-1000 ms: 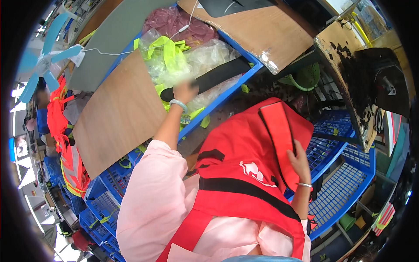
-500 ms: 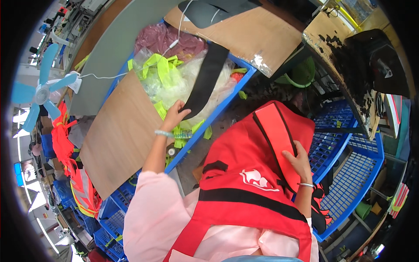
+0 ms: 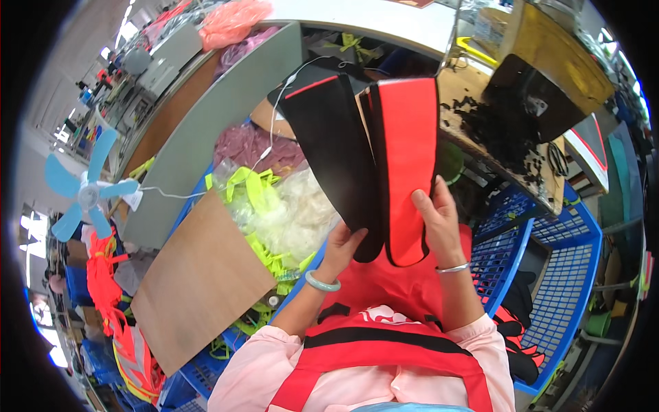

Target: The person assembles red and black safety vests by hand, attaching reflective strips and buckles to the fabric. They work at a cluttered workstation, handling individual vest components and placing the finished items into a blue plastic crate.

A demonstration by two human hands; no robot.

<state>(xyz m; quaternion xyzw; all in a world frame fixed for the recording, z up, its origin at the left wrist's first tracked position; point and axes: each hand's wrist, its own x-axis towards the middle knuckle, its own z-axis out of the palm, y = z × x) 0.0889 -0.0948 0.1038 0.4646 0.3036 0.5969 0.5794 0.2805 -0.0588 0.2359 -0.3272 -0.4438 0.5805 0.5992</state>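
Note:
A wide black fabric strip (image 3: 333,151), showing a red edge at its far end, is held at its near end by my left hand (image 3: 338,248), its fingers closed. My right hand (image 3: 443,223) grips a red fabric strip (image 3: 410,158) with dark edging, thumb on top and fingers behind. Dark layers show along its left side; how many cannot be made out. Both strips point away from me, side by side, their near ends almost touching. Below them, a red apron (image 3: 384,357) with a black band and white print covers my front and lap.
At left, a brown board (image 3: 199,281) lies over a blue-rimmed bin with plastic bags (image 3: 288,213) and neon-yellow scraps (image 3: 254,192). Blue baskets (image 3: 566,281) stand at right, with red and black pieces inside. Black scraps cover a worktable (image 3: 498,130). A blue fan (image 3: 89,196) stands far left.
My left hand has brought the black strip right, over beside the red one. My right hand has lifted the red strip off my lap and away from me. The view has shifted too.

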